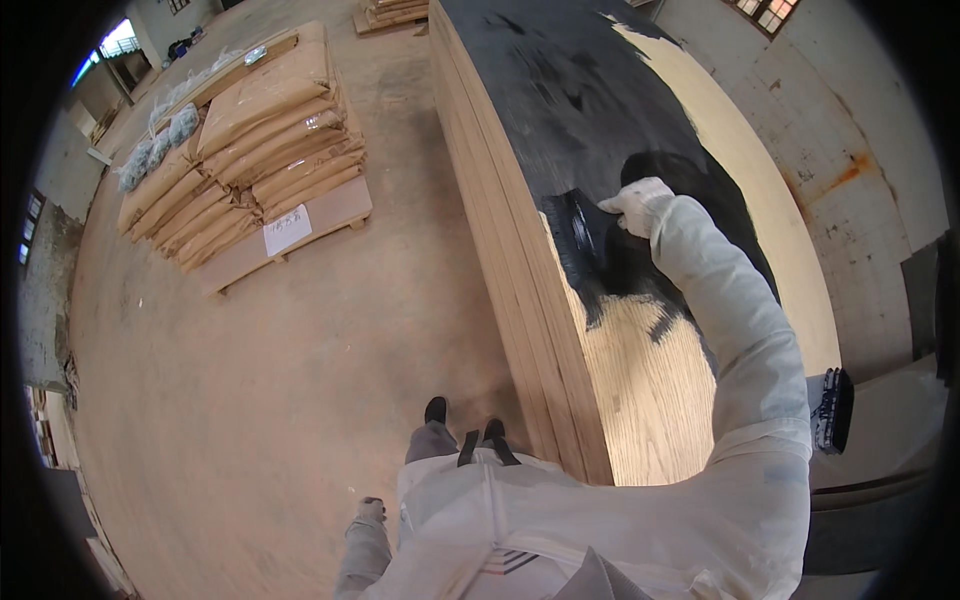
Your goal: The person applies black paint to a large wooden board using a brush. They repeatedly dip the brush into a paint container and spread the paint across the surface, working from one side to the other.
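Under the right grip (640, 207), head view: board (645, 410), top of the stack (490, 215). Sleeve (735, 310) reaching over it could smear the coat (560, 110) if wet; uneven pressure could leave streaks. Board black around the grip, shiny just left, bare pale grain body-side and far right. Right grip curled, any tool lost in black; left grip (370, 510) well apart, contents unclear.

Atop a stack (512, 250), the pale wood-grained panel (650, 400) lies flat, mostly smeared with glossy black coating (570, 110).

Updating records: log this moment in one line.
right hand: over partly black board | left hand: lowered, off board | brown packages: stacked on pallet
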A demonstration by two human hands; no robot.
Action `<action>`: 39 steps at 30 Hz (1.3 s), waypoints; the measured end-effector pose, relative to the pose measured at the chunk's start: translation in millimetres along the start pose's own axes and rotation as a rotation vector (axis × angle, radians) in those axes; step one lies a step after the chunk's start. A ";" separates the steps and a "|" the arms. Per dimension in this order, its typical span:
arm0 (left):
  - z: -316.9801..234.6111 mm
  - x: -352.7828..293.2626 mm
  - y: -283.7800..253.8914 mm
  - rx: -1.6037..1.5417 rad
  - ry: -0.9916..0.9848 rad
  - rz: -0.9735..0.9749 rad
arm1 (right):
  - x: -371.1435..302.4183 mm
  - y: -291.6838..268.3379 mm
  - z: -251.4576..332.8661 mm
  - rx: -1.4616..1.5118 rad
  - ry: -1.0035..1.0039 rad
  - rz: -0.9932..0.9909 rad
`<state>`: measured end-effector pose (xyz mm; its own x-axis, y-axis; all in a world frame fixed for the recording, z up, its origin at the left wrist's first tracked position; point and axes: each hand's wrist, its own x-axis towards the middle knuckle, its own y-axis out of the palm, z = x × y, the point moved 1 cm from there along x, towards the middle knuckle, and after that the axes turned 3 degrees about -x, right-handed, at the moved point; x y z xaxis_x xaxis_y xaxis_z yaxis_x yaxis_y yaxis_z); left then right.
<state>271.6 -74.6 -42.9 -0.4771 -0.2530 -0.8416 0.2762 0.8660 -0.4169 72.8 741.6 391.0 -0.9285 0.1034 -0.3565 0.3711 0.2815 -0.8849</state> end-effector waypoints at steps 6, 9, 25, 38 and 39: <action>-41.8 -8.3 4.0 -0.176 0.064 -0.017 | -49.9 -18.4 38.0 -0.226 -0.098 0.228; -52.8 -6.9 9.4 -0.099 0.080 0.027 | -32.4 -9.1 16.1 -0.118 -0.030 0.117; -30.2 -18.3 24.5 0.038 0.061 0.090 | -181.0 27.3 76.3 -0.181 -0.101 0.156; 45.8 -76.8 -6.6 0.035 0.074 -0.022 | -160.7 42.1 61.2 0.015 -0.104 0.131; 60.1 -79.2 -3.9 0.035 0.057 -0.012 | -186.8 48.9 65.4 -0.014 -0.109 0.175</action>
<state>358.4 -83.9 4.7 -0.5267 -0.2377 -0.8161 0.2986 0.8472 -0.4395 265.0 673.7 394.7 -0.8429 0.0481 -0.5359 0.5262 0.2812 -0.8025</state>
